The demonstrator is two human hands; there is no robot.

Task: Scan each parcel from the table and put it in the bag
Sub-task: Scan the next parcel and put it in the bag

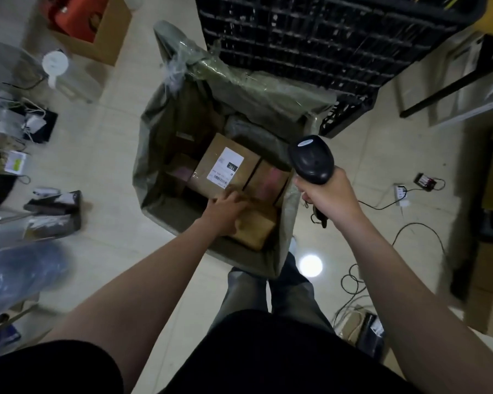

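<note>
A big grey-green bag (151,155) stands open on the floor with several cardboard parcels inside. My left hand (225,207) reaches into the bag's near side and grips a small brown parcel (255,226) from above. Beside it lies a larger box with a white label (225,169), and another brown box (268,180) sits to its right. My right hand (325,194) holds a black barcode scanner (310,159) by its handle, above the bag's right edge, head pointing away from me.
A black slatted crate stack (310,44) stands behind the bag. Cables and a small charger (426,182) lie on the floor at right. Dark packages (54,206) and clutter sit at left, a cardboard box (97,32) at the far left.
</note>
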